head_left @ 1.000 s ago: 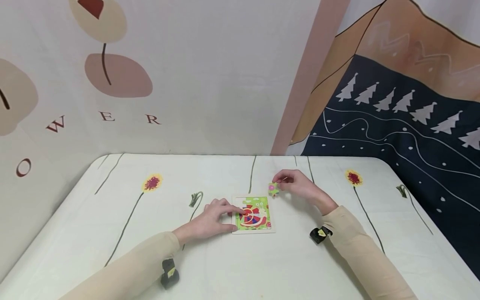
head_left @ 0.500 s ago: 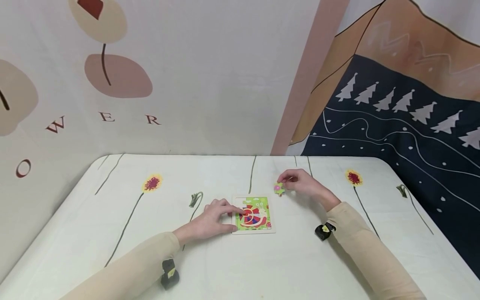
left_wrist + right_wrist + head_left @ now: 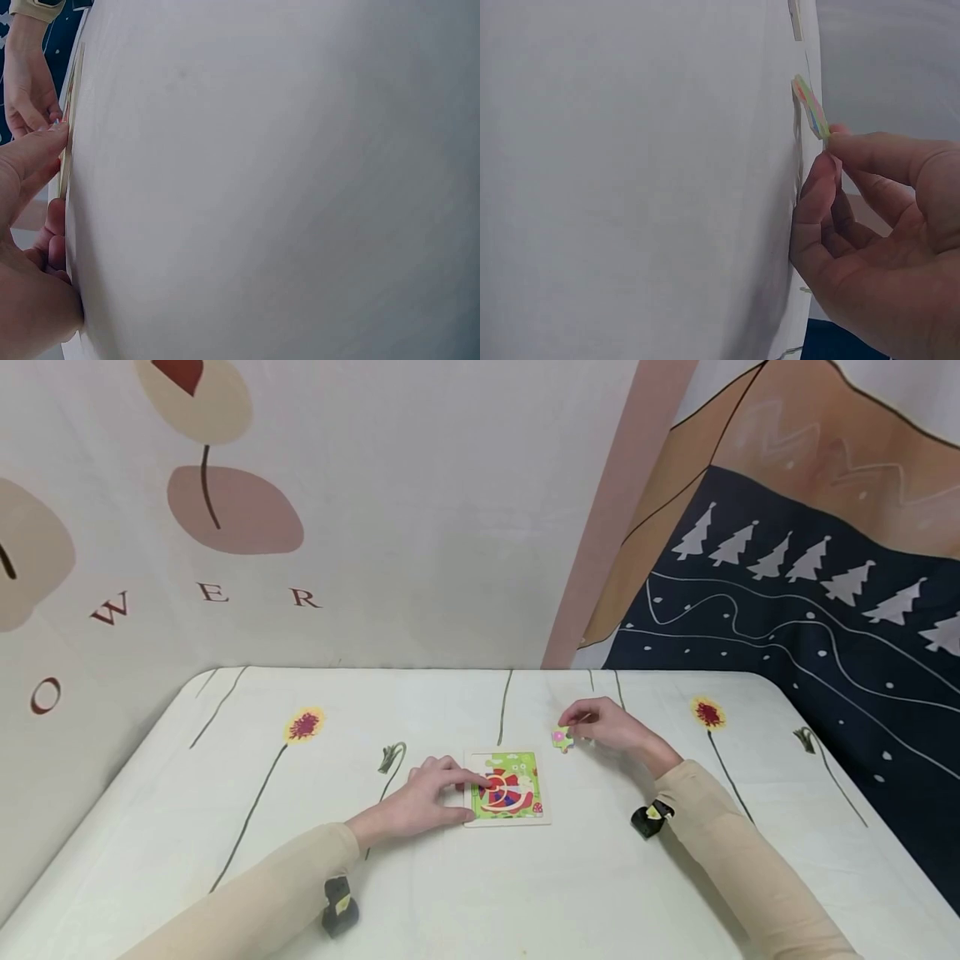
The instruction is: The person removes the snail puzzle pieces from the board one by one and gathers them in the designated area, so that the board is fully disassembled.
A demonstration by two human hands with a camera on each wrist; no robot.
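Observation:
A square jigsaw puzzle board with a pale frame and a green, red and purple picture lies on the table. My left hand rests on its left side, index finger stretched over the red part and thumb at the lower left corner. In the left wrist view the board shows edge-on under the thumb. To the upper right of the board, my right hand pinches a small green puzzle piece with a pink spot. That piece stands tilted from the thumb and fingertips in the right wrist view.
A white cloth printed with flowers covers the table. Behind it rises a pale wall hanging, with a dark tree-patterned cloth at the right. Black wrist devices sit at both sleeves.
My right hand has shifted a little to the right, away from the board, carrying the puzzle piece. The left hand and the board have stayed in place.

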